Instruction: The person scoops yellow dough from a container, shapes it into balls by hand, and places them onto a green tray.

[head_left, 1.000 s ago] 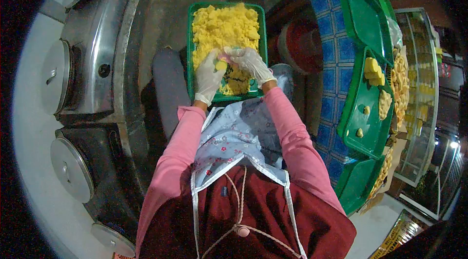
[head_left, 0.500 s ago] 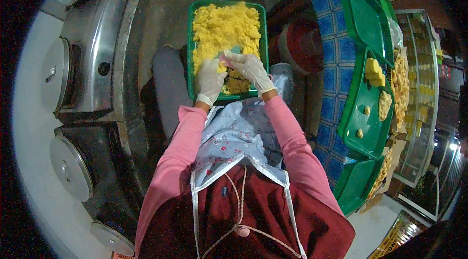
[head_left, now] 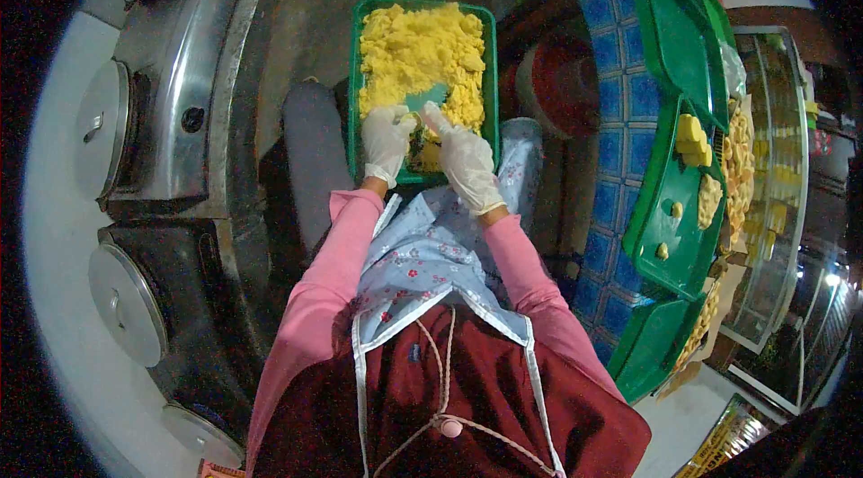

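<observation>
A green tray (head_left: 491, 73) between my knees holds a large heap of crumbly yellow dough (head_left: 421, 42). My left hand (head_left: 387, 143), in a thin whitish glove, is over the tray's near left part, its fingers closed on a small yellow lump (head_left: 410, 118). My right hand (head_left: 466, 161), gloved the same way, is at the near right, its index finger stretched towards the left fingertips. I see nothing held in it; its other fingers are partly hidden. Between the hands lies a darker, brownish patch (head_left: 425, 157), and bare green tray bottom shows just beyond the fingertips.
At right, a green tray (head_left: 670, 240) holds yellow blocks (head_left: 692, 141) and a pale dough piece (head_left: 710, 199), on blue-tiled surfacing (head_left: 609, 136). Many shaped pieces (head_left: 739, 163) lie beside it. Metal units with round lids (head_left: 101, 125) stand at left. A red basin (head_left: 562, 87) is beyond my right knee.
My right hand has drawn back slightly towards me, its index finger now extended. The pink piece seen between my hands before is out of sight. More bare tray bottom shows.
</observation>
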Demonstrator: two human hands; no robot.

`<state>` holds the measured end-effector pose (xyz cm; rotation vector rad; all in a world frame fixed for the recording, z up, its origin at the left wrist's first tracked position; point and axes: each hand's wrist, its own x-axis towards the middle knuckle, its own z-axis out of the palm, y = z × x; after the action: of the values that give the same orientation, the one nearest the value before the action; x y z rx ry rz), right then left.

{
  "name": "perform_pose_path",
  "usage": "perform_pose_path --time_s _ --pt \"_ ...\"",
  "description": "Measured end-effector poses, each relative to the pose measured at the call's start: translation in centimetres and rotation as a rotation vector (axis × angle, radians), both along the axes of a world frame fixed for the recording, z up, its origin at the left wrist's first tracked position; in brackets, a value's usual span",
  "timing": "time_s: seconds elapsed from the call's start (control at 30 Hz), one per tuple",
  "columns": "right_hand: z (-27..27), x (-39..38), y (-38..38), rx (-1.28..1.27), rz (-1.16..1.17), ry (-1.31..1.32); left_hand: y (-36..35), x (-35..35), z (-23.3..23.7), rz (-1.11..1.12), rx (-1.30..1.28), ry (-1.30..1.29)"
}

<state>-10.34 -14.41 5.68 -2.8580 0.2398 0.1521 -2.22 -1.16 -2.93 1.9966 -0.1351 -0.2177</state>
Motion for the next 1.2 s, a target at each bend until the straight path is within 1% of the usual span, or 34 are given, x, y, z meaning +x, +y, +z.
perform_pose_path --time_s 0.03,0.1,0.2,0.23,0.27,0.3,0.33,0.37,0.47,0.53,0.57,0.6,0.63,0.67,0.7,0.73,0.77,0.8,0.83,0.9,0.93,0.97,1.03,1.07,1.17,1.2 --pt "0.4 -0.1 0.0 0.066 -0.053 -0.037 0.1 -0.1 0.4 -0.005 -0.001 0.006" --pt "1.1 -0.3 -0.3 0.196 -0.163 -0.111 0.3 -0.2 0.6 -0.016 0.021 -0.082" --pt "-1.2 0.7 0.2 0.146 -0.080 -0.017 0.5 -0.1 0.2 -0.059 0.036 -0.143" --pt "-2.5 1.0 0.8 0.152 -0.062 -0.061 0.6 -0.1 0.2 -0.076 0.043 -0.150" --pt "-3.8 1.3 1.7 0.161 -0.043 -0.102 0.7 -0.7 0.2 -0.004 0.003 -0.130" --pt "-4.6 1.2 2.3 0.171 -0.022 -0.142 0.8 -1.0 -1.1 0.010 -0.035 -0.091" --pt "-3.9 1.5 2.5 0.175 -0.040 -0.103 0.4 -0.8 -3.2 0.026 -0.080 -0.063" --pt "-3.9 1.9 2.4 0.168 -0.035 -0.102 0.1 -0.3 -4.2 0.040 -0.127 -0.041" --pt "-4.0 1.4 2.0 0.162 -0.046 -0.114 0.3 -0.2 0.1 0.006 -0.005 0.256" --pt "-3.5 0.2 2.2 0.195 -0.053 -0.146 0.4 -0.9 -0.6 -0.005 -0.105 0.042" --pt "-3.2 -0.2 2.1 0.150 -0.044 -0.081 0.4 -1.4 -1.2 -0.010 -0.153 -0.061" --pt "-1.9 -0.4 2.0 0.100 -0.036 -0.016 0.6 -1.2 0.1 -0.067 -0.046 -0.142" --pt "-1.2 -0.5 1.7 0.047 -0.029 0.049 0.7 -1.3 -0.6 -0.064 -0.080 -0.143" --pt "-1.4 -0.8 1.1 -0.008 -0.006 0.055 0.8 -1.2 -1.4 -0.062 -0.115 -0.144" --pt "-1.7 -1.3 0.4 -0.020 0.025 0.015 0.8 -1.2 -0.9 -0.063 -0.150 -0.146" --pt "-1.8 -1.9 -0.3 -0.032 0.054 -0.026 0.9 -1.6 0.5 -0.024 -0.324 0.170" --pt "-2.0 -2.4 -0.8 -0.043 0.080 -0.066 0.6 -1.0 0.2 -0.078 -0.171 0.011" --pt "-1.8 -2.6 -0.5 -0.028 0.012 -0.061 0.5 -0.3 0.2 -0.129 -0.019 -0.145" --pt "-1.7 -2.7 -0.4 -0.148 0.024 -0.124 0.5 0.1 0.2 -0.177 0.136 -0.301" --pt "-1.1 -2.4 0.1 -0.385 0.053 -0.250 0.8 0.5 0.5 -0.315 0.225 -0.360" --pt "0.3 -2.0 0.8 -0.347 -0.005 -0.252 0.9 0.8 0.9 -0.365 0.256 -0.391" --pt "-0.2 -1.5 0.9 -0.221 -0.028 -0.281 0.9 1.0 1.1 -0.418 0.287 -0.421" --pt "-2.3 0.4 0.5 0.030 -0.081 -0.340 0.8 1.1 1.2 -0.385 0.298 -0.394" --pt "-4.1 1.5 0.8 0.322 -0.193 -0.431 0.8 1.1 1.2 -0.371 0.305 -0.381" --pt "-2.0 4.5 1.3 0.579 -0.407 -0.048 0.6 0.4 -0.2 -0.298 0.319 -0.333" --pt "-3.9 4.9 1.3 0.501 -0.364 -0.086 0.7 0.0 0.8 -0.298 0.302 -0.346"
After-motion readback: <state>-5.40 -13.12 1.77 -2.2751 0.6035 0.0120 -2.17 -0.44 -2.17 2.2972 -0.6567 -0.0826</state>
